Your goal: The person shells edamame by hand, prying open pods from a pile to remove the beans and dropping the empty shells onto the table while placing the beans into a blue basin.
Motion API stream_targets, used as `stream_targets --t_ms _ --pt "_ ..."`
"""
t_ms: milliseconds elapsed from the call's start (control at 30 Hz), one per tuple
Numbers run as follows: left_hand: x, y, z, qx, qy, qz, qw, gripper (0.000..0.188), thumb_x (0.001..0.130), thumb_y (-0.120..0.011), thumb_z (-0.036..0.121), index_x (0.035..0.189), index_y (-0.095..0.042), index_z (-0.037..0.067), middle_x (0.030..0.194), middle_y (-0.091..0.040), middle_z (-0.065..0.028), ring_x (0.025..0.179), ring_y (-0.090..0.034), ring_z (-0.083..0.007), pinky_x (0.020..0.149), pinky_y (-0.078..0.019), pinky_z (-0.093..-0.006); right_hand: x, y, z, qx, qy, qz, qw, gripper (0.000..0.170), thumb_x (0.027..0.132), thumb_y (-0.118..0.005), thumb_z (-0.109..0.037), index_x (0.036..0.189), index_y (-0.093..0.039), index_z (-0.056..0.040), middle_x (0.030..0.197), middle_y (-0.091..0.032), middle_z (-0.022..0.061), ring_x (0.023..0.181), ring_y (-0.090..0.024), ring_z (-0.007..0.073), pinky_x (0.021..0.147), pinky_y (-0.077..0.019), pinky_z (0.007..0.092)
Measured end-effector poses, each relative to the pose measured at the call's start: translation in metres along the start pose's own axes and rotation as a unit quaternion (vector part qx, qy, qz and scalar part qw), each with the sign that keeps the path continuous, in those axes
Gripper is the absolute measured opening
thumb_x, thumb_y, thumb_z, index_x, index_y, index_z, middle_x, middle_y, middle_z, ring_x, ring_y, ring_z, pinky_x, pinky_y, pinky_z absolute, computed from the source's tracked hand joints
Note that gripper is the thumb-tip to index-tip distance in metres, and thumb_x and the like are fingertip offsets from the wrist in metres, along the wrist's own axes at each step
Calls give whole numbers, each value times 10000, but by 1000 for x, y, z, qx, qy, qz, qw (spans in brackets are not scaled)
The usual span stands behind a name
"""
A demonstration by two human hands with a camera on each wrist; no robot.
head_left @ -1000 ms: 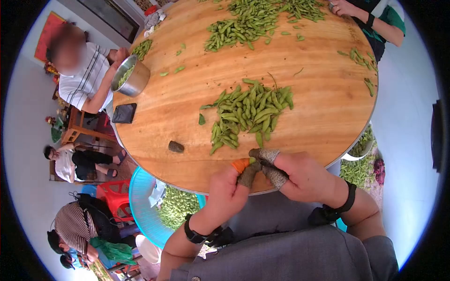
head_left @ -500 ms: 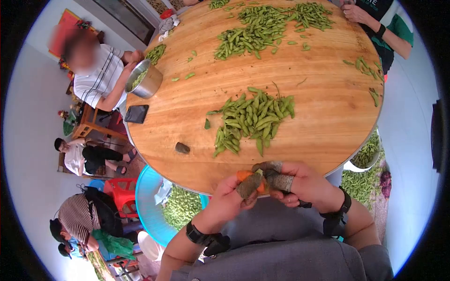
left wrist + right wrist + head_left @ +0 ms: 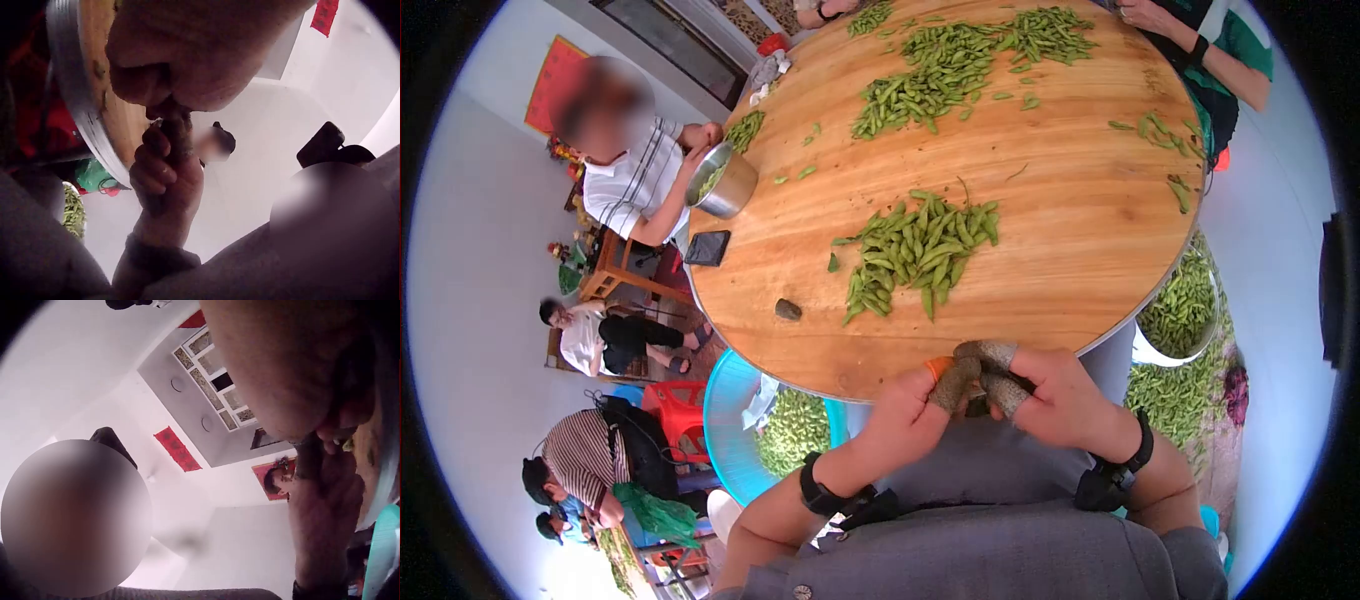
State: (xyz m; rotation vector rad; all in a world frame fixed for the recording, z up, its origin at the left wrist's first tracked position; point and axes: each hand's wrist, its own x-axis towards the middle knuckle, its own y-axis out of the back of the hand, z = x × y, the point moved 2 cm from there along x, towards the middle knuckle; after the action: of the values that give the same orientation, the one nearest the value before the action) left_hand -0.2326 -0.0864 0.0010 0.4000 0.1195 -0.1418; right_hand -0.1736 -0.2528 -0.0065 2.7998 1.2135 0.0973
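In the head view the left hand [image 3: 903,412] and right hand [image 3: 1058,398] meet at the table's near edge, fingertips together. Grey-brown covers wrap several digits, and an orange one shows on the left hand. Both pinch a small pod, mostly hidden by the fingers. The left wrist view has the left hand [image 3: 187,53] above and the right hand [image 3: 164,181] below, touching. Curled fingers also show on the right hand [image 3: 287,369] and left hand [image 3: 322,512] in the right wrist view. A heap of green pods [image 3: 920,250] lies beyond them on the wooden table [image 3: 1060,260].
A loose dark finger cover [image 3: 788,310] and a phone [image 3: 707,248] lie left on the table. Beyond, a seated person holds a metal pot [image 3: 725,182]. Below are a blue basket [image 3: 725,435] and a white bucket [image 3: 1170,350] of pods. More pod heaps [image 3: 930,75] lie farther back.
The hands have stayed together while their fingers shifted around each other. The green bit visible between the fingertips earlier is now mostly covered. The head view has turned slightly.
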Motion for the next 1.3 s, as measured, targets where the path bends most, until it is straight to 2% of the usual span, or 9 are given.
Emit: stream_targets --t_ms 133,267,367,567,733,933,1000,1133,1300 --pt "2 -3 5 54 -24 20 998 297 798 -367 -24 1034 -540 24 689 -538 -6 615 -513 -133 584 -447 -267 1 3 6 26 28 44 998 347 736 -505 -12 1074 -549 -75 750 -589 142 648 -595 226 582 -460 292" --pt "5 14 -8 -162 95 74 979 305 850 -382 40 1138 -481 43 758 -529 -6 559 -442 -75 494 -358 -194 9 20 10 -38 -39 7 998 328 766 -528 -85 1093 -536 -74 751 -593 156 653 -598 280 583 -471 338" --pt "11 39 -14 -357 183 64 914 364 833 -337 34 1169 -477 57 786 -533 -18 497 -360 -53 438 -296 -182 15 20 11 -187 37 -172 967 280 786 -544 -180 1038 -532 -57 716 -584 164 659 -584 345 578 -465 408" --pt "31 49 -8 -494 178 133 841 355 848 -310 57 1159 -480 52 784 -499 -11 478 -329 -56 398 -257 -173 62 7 -5 -286 51 -19 957 227 781 -560 -237 863 -496 -35 723 -559 171 616 -565 360 560 -461 433" --pt "22 56 -20 -530 153 167 817 335 850 -335 62 1149 -484 37 777 -499 -14 479 -331 -59 402 -258 -171 82 -31 1 -518 51 28 853 220 731 -580 -153 858 -467 -13 769 -550 142 602 -575 323 555 -478 386" --pt "9 55 -37 -407 161 157 885 270 842 -418 57 1084 -533 20 731 -504 -4 518 -387 -52 443 -308 -187 74 -30 13 -412 59 140 898 247 722 -586 -113 913 -490 12 765 -553 165 626 -567 356 556 -472 408" --pt "8 54 -47 -163 170 118 965 246 846 -415 53 1043 -558 14 728 -512 7 567 -450 -67 494 -358 -203 64 -31 6 -339 41 143 929 239 724 -593 -111 908 -499 11 767 -556 178 638 -565 365 562 -468 412" --pt "6 41 -41 -260 142 7 955 236 842 -432 70 1028 -563 8 749 -538 -5 640 -495 -74 543 -392 -222 44 -53 -2 -275 28 161 947 224 732 -612 -105 910 -525 -1 764 -558 199 705 -568 374 601 -463 403" --pt "-5 47 -36 -68 -63 128 988 345 789 -386 -3 1095 -537 45 708 -527 -16 636 -496 -105 561 -406 -233 40 -46 -18 -225 49 98 968 306 758 -571 -78 1047 -514 6 826 -571 210 756 -579 373 659 -473 394"
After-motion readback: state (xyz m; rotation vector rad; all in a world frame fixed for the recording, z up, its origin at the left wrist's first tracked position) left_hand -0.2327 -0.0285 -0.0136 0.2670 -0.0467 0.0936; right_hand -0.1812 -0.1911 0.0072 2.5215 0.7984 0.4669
